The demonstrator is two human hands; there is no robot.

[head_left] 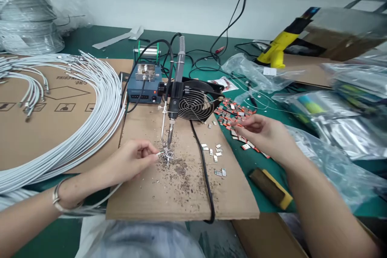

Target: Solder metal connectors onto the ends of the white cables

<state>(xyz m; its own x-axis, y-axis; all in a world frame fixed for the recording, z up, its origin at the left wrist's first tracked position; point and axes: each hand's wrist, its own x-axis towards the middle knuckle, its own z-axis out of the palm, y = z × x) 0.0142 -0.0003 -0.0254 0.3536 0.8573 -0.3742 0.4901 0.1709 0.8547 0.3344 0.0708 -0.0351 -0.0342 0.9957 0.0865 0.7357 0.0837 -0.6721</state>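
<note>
My left hand (137, 159) pinches a white cable (113, 190), whose end lies beside a heap of solder bits (167, 156) under the tip of a soldering iron (175, 92) clamped upright in a stand. At the right, my right hand (261, 131) has its thumb and fingers closed together over a pile of small orange and silver parts (236, 115); whether a part is between the fingertips is too small to tell. Several small metal pieces (215, 158) lie on the cardboard board (145, 197) between my hands.
Behind the iron are a blue soldering station (143, 88), a solder spool (149, 51) and a fan (196, 105). A black cord (204, 165) crosses the board. Bundled white cables (99, 129) lie left. Right are a brown-yellow block (270, 188), plastic bags (341, 129) and a yellow tool (278, 46).
</note>
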